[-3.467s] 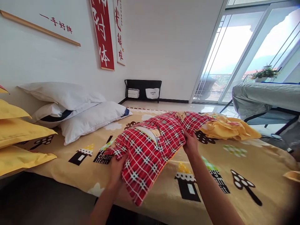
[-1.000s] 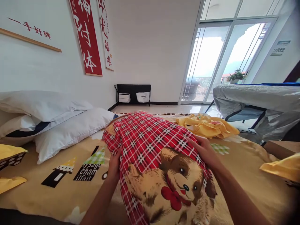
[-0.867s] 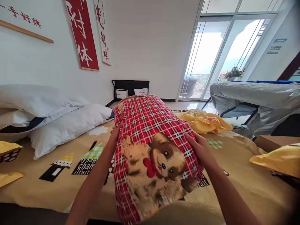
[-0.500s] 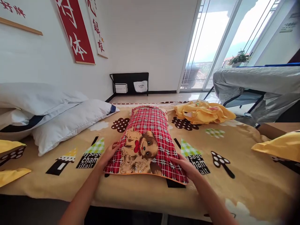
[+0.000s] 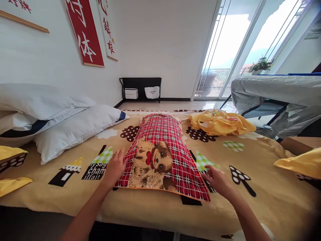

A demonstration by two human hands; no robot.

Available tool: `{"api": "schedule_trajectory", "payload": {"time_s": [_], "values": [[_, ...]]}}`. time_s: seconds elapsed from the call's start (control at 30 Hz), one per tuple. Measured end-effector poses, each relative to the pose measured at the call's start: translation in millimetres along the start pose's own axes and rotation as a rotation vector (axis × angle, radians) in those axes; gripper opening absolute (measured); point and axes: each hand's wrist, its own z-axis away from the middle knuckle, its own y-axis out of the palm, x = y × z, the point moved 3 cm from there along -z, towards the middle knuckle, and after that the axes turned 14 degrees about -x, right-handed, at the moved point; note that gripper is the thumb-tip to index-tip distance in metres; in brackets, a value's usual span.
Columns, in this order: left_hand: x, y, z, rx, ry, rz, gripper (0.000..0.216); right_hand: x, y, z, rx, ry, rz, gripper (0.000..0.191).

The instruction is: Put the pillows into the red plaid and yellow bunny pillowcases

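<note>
A pillow (image 5: 165, 134) in a red plaid pillowcase, printed with a brown puppy, lies lengthwise on the tan patterned bed cover (image 5: 155, 207). Its orange-edged end faces me. My left hand (image 5: 116, 167) is at the pillow's left edge near that end, fingers extended, holding nothing; whether it touches the fabric is hard to tell. My right hand (image 5: 217, 179) hovers just off the right edge, fingers loosely spread and empty. The pillow's near right corner lies flat on the cover.
White pillows (image 5: 80, 132) with navy trim are stacked at the left by the wall. A crumpled yellow cloth (image 5: 222, 122) lies at the far right of the bed. Beyond it stands a table under a silvery cover (image 5: 281, 88). A low black rack (image 5: 140, 87) is against the back wall.
My right hand has come off the pillowcase and moved to the right. My left hand has loosened at the left edge. The near right corner has spread slightly outward.
</note>
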Motion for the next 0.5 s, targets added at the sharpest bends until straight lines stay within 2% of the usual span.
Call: {"api": "schedule_trajectory", "payload": {"time_s": [0.07,0.1,0.17,0.23,0.3,0.37,0.43,0.5], "values": [[-42.7,1.4,-32.8,-0.081,0.156,0.121,0.048,52.4,5.3,-21.9,-0.266,-0.16,0.074,0.053],[-65.3,6.6,-48.0,-0.096,0.232,0.155,0.047,81.6,14.4,-30.5,-0.347,-0.242,0.066,0.055],[-103.2,26.3,-68.5,-0.068,0.337,0.168,0.048,130.5,44.8,-40.0,-0.349,-0.412,0.071,0.057],[-122.1,53.9,-70.0,0.048,0.379,0.142,0.049,149.5,78.7,-37.3,-0.276,-0.472,0.128,0.055],[-117.1,77.8,-55.0,0.147,0.381,0.105,0.052,136.9,103.9,-21.8,-0.21,-0.479,0.191,0.055],[-91.7,90.2,-33.6,0.177,0.337,0.071,0.055,103.6,114.1,3.0,-0.191,-0.451,0.245,0.058],[-54.9,90.9,-13.4,0.206,0.249,0.058,0.058,63.8,111.7,31.6,-0.175,-0.398,0.297,0.065],[-17.2,83.9,3.0,0.292,0.153,0.074,0.065,28.8,102.2,56.7,-0.135,-0.346,0.324,0.072]]}}
